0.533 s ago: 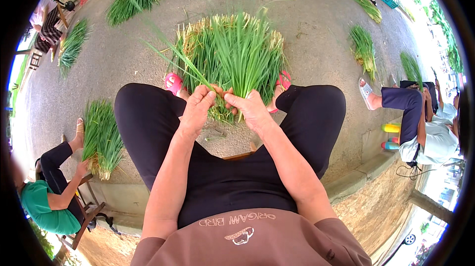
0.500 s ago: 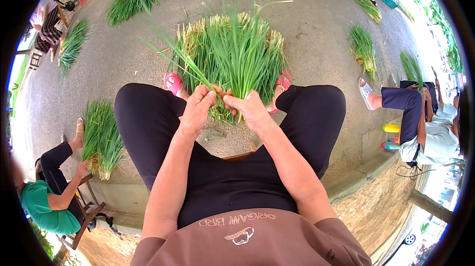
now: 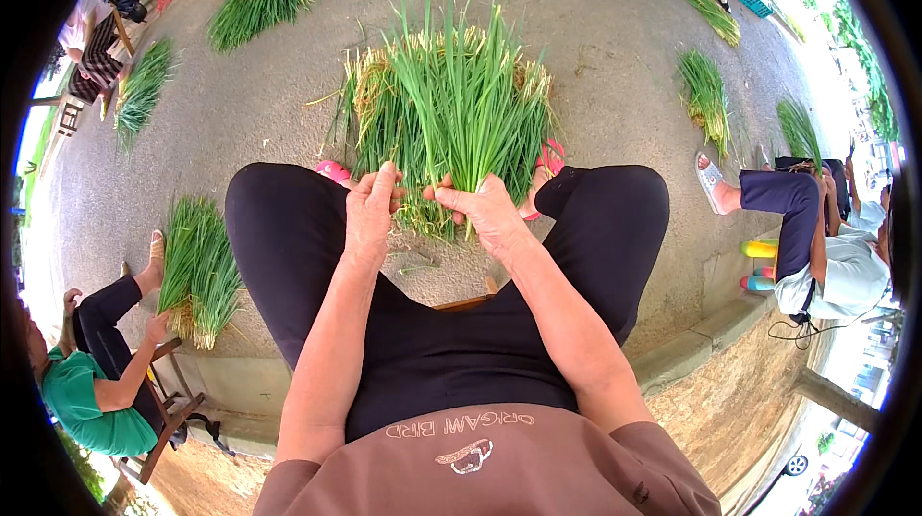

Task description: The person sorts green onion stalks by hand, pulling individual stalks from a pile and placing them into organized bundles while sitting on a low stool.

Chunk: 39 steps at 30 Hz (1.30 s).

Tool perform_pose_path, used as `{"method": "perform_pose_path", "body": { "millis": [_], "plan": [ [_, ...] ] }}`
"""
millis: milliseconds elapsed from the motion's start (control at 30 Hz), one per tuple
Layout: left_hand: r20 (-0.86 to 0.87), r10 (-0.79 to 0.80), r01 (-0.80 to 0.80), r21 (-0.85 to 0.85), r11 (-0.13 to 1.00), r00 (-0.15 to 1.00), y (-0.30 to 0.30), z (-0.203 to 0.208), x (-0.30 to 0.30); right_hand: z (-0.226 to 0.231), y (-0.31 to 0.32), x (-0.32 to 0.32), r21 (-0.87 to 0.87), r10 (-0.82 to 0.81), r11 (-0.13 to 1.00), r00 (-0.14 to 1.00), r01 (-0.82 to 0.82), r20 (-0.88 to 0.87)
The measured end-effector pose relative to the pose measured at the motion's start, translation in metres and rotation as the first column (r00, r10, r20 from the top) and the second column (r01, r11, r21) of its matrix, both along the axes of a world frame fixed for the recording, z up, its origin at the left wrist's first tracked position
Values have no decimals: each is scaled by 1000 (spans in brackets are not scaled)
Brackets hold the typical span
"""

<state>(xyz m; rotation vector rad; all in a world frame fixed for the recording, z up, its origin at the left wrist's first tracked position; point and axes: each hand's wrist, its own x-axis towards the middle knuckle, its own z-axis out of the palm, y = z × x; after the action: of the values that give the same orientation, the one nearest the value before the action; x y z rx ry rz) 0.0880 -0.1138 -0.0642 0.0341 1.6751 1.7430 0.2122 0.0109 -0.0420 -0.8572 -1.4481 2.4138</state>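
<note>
My right hand [image 3: 485,214] is closed round the pale lower ends of a bunch of garlic chives [image 3: 471,122], whose green leaves fan out away from me. Just left of it, my left hand [image 3: 373,214] is raised, apart from the bunch, with its fingers loosely parted and no stalk visible in them. Beneath and beyond the bunch, a large heap of garlic chives [image 3: 375,113] lies on the ground between my feet. Straw-coloured ends show along the heap's far edge, and the held leaves cover its middle.
My dark-trousered knees flank the heap, with pink sandals [image 3: 549,159] beside it. Other chive piles lie around on the grey pavement [image 3: 615,84]. A person in green [image 3: 115,401] sits at the left by one pile [image 3: 200,271]; another in pale clothing [image 3: 836,266] sits at the right.
My left hand has drawn slightly left, away from my right hand. The stalk it held, slanting left, now shows upright among the bunch in my right hand.
</note>
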Motion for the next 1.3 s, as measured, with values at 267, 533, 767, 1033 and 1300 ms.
{"method": "perform_pose_path", "body": {
  "millis": [267, 533, 767, 1033, 1300],
  "plan": [
    [160, -269, 223, 258, 940, 950, 2, 7, 5, -3, -2, 0, 26, 24, 999, 999, -25, 31],
    [-102, -198, 211, 146, 966, 975, 3, -4, 5, -16, 0, -2, 124, -224, 969, 970, 212, 93],
    [-131, -295, 307, 75, 949, 946, 4, -6, 7, -13, 0, -3, 41, -155, 987, 987, 157, -43],
    [-186, -409, 424, 48, 904, 893, 4, 2, 12, -14, -2, -3, 50, -171, 984, 984, 174, -46],
    [-152, -290, 294, 4, 956, 945, 2, 2, 9, -11, 3, -2, 47, -169, 984, 985, 171, -40]
  ]
}}
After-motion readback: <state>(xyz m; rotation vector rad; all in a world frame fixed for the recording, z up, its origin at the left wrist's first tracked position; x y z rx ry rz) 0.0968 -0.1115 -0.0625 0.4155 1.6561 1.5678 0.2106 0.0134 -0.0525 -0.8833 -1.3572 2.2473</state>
